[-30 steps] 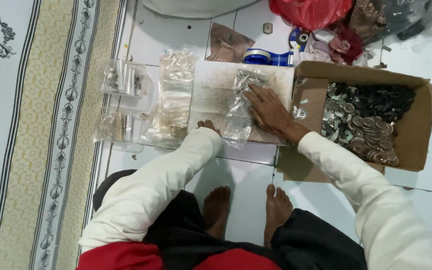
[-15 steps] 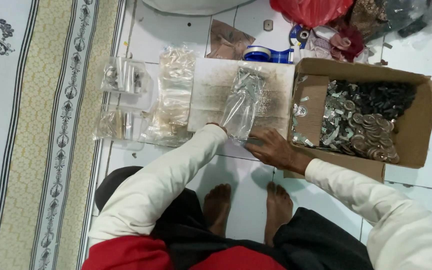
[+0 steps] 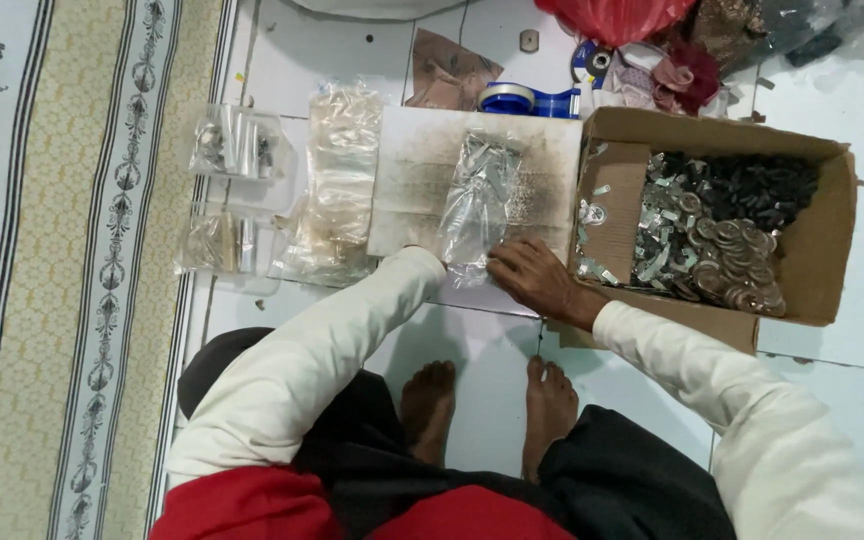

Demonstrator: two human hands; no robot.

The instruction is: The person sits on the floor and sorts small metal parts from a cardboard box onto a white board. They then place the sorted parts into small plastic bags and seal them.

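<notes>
Since a second ago, right hand (image 3: 537, 280) has slid off the clear plastic bag (image 3: 477, 205) to its near end, fingers pinching the bag's edge on the white board (image 3: 407, 180); left hand hidden by sleeve (image 3: 352, 330).

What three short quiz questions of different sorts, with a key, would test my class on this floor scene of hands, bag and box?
1. True or false: the cardboard box of metal parts lies on the person's left side.
2. Which thing does the right hand touch? A the blue tape dispenser; B the clear plastic bag; C the red bag.
3. What does the clear plastic bag lie on?

Key: 1 false, it lies on the right. 2 B, at the bag's near end. 3 A pale, stained flat board on the tiled floor. The left hand is hidden by its sleeve.
</notes>
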